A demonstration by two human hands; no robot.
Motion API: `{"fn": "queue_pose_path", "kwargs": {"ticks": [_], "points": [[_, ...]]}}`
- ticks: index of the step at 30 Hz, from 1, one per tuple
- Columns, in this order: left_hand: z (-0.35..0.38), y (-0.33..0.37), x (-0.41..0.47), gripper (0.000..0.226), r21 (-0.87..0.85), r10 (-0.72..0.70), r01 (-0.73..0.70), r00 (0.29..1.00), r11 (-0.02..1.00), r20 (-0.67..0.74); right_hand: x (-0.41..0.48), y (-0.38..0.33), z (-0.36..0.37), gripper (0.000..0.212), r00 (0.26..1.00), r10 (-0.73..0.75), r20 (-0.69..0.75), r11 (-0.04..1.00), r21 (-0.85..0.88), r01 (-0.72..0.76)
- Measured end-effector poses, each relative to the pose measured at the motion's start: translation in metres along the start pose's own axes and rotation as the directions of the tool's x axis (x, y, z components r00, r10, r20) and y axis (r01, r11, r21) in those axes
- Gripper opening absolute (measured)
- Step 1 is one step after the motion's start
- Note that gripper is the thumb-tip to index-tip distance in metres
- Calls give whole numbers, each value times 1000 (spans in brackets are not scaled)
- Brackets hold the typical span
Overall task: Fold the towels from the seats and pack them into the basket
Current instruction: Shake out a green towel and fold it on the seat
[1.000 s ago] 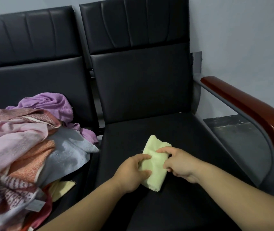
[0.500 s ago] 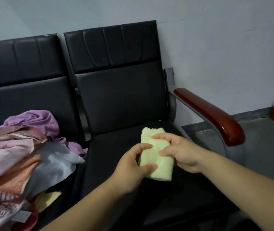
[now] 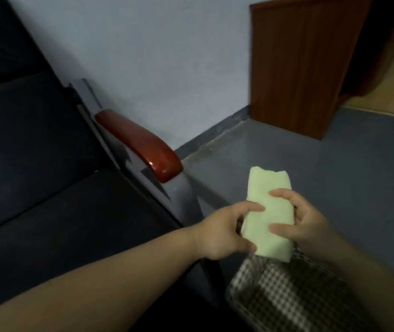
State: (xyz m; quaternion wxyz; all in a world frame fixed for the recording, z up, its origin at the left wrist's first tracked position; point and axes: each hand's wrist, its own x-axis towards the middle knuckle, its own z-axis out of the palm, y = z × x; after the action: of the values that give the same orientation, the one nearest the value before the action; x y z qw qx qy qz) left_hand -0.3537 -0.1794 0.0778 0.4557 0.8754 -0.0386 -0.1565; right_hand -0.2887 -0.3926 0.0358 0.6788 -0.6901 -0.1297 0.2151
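One towel (image 3: 266,212), pale yellow-green, is already folded into a narrow, thick oblong, so the folding step looks done for this piece. It is off the dark seat (image 3: 47,188) at the left, past the red-brown armrest (image 3: 140,149), and is held in the air over the grey floor (image 3: 335,168), with its near end just above the far rim of the checked basket (image 3: 287,295) at the lower right. It is not yet in the basket, so packing this piece is what remains. No other towels show in this view, and the basket's inside is hidden, so how many are packed or left cannot be told.

Both forearms reach forward and to the right. The left hand (image 3: 222,232) pinches the towel's left long edge, with a finger on the top face and the thumb near the lower corner. The right hand (image 3: 311,226) grips the right long edge, its fingertips (image 3: 278,194) curled onto the top face. The towel lies almost flat between them, its far end pointing away from the person.
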Motion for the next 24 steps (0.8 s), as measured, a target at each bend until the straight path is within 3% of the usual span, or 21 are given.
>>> {"fn": "queue_pose_path", "kwargs": {"ticks": [5, 10, 12, 19, 24], "points": [[57, -45, 78, 74, 231, -112, 45, 952, 972, 284, -10, 116, -50, 65, 972, 159, -171, 982, -78, -175], [89, -109, 109, 50, 465, -255, 93, 919, 880, 299, -16, 204, -55, 61, 920, 380, -97, 923, -18, -383], [92, -114, 111, 53, 474, -278, 115, 916, 873, 288, -16, 226, -47, 60, 900, 429, -72, 900, -55, -433], [93, -132, 121, 65, 459, -288, 138, 917, 878, 275, 12, 308, -9, 63, 847, 523, -100, 852, 86, -516], [95, -145, 124, 73, 428, -321, 164, 890, 889, 324, 14, 359, 2, 84, 869, 479, -125, 871, -55, -488]]}}
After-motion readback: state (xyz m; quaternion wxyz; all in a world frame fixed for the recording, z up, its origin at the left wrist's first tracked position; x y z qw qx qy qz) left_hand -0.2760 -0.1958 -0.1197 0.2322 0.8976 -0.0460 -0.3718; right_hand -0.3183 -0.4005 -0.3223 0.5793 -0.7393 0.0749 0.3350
